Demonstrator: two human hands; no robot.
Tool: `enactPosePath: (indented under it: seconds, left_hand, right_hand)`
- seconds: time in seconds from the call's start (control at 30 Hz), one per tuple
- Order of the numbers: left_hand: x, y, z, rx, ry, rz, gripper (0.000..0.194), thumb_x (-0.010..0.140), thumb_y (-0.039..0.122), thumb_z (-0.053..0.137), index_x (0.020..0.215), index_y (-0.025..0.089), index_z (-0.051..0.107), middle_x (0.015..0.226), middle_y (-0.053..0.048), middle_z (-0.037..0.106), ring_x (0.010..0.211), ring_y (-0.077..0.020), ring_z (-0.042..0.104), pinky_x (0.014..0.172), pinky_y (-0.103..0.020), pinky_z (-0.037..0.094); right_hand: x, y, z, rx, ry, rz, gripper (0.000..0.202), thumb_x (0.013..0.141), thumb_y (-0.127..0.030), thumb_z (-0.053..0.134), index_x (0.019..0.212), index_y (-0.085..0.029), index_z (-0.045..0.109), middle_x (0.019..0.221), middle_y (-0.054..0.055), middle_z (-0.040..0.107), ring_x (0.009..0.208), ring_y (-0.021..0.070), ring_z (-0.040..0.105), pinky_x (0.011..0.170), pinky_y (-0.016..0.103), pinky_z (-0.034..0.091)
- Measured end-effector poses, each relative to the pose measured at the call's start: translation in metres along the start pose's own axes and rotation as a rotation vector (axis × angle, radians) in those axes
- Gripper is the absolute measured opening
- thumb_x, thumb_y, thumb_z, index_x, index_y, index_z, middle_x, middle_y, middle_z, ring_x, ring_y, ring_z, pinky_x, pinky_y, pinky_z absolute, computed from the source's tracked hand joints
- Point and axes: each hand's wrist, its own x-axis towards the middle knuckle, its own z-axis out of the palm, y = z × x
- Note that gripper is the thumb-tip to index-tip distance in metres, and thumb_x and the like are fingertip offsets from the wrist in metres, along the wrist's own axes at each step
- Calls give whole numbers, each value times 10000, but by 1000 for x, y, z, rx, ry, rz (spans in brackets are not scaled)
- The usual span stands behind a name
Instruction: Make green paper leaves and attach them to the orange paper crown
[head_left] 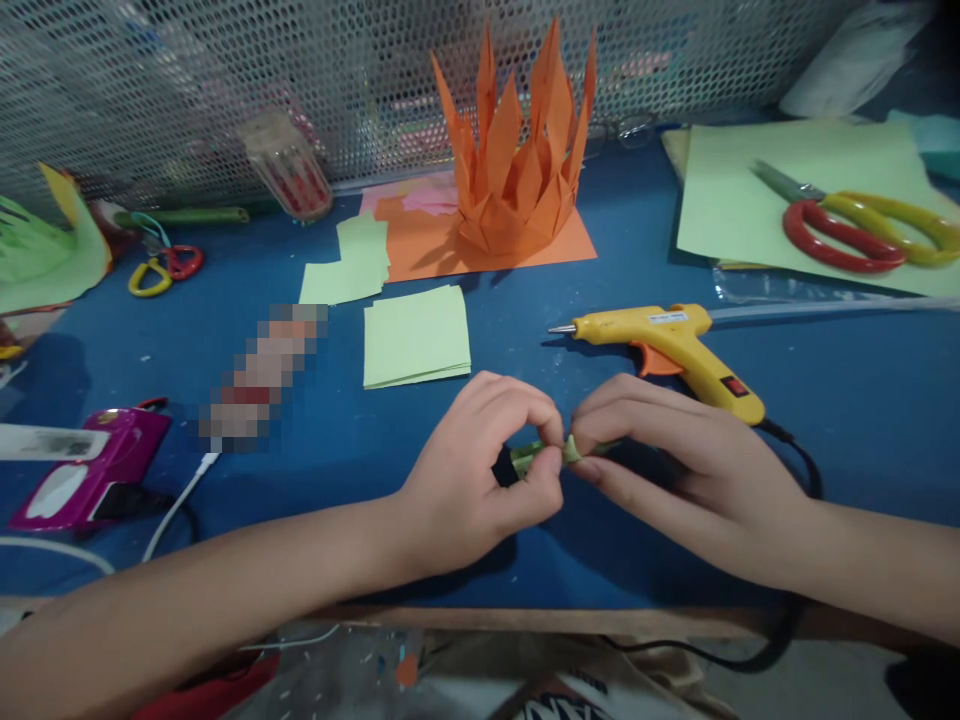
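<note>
Between both hands, over the near middle of the table, is a small strip of light green folded paper [572, 449]. My left hand [476, 465] pinches its left part between thumb and forefinger. From the other side, my right hand [694, 470] closes its thumb and fingertips on the right part; most of the paper is hidden by the fingers. Just beyond the hands lies a stack of light green paper squares [417, 338]. A yellow glue gun [660, 340] with an orange trigger rests on its side behind my right hand, nozzle facing left.
An orange folded-paper crown shape [517, 170] stands at the back on orange paper. Large scissors [862, 225] lie on green sheets [720, 190] at right. Small scissors [166, 268], a jar [289, 170] and a purple case [97, 470] are at left. A black cord [806, 460] passes my right wrist.
</note>
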Motion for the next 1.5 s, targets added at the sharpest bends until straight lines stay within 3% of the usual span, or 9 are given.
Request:
enactPosePath:
  seconds: [0.33,0.7,0.9,1.1,1.5]
  left_hand:
    - [1,-2,-1,-118,-17,-82,110,842,101,493,793,199,502,846,-5,588,821,-140,542,808,-286,455]
    - [-1,-4,-1,-156,-15,-33,106,863,106,493,832,208,493,894,-14,568,868,-143,554,805,-286,465]
    - [-4,-7,-1,-58,-97,131,133,835,91,537,867,215,498,992,-27,574,945,-151,571,831,-285,488]
    - [-8,-7,0,104,-14,191,132,827,109,533,890,223,511,1084,-60,531,1029,-182,557,906,-334,498]
    - [-7,-11,0,234,-1,388,168,753,111,513,865,235,508,1020,-55,643,933,-188,618,817,-333,521]
  right_hand:
    - [0,0,1,79,23,104,73,920,-189,605,889,-254,595,788,-11,655,739,133,628,639,272,533]
    - [-1,1,1,125,55,222,83,917,-211,602,862,-272,591,765,-3,670,694,156,635,610,312,537]
    - [-2,1,0,145,56,264,93,911,-227,598,837,-280,581,726,-12,636,658,155,609,584,316,525]
    - [-2,2,0,199,48,318,104,932,-247,575,835,-282,589,725,-10,633,644,151,600,553,298,533]
    - [-2,4,1,253,42,367,121,939,-275,574,822,-268,604,727,-1,623,615,144,593,509,276,522]
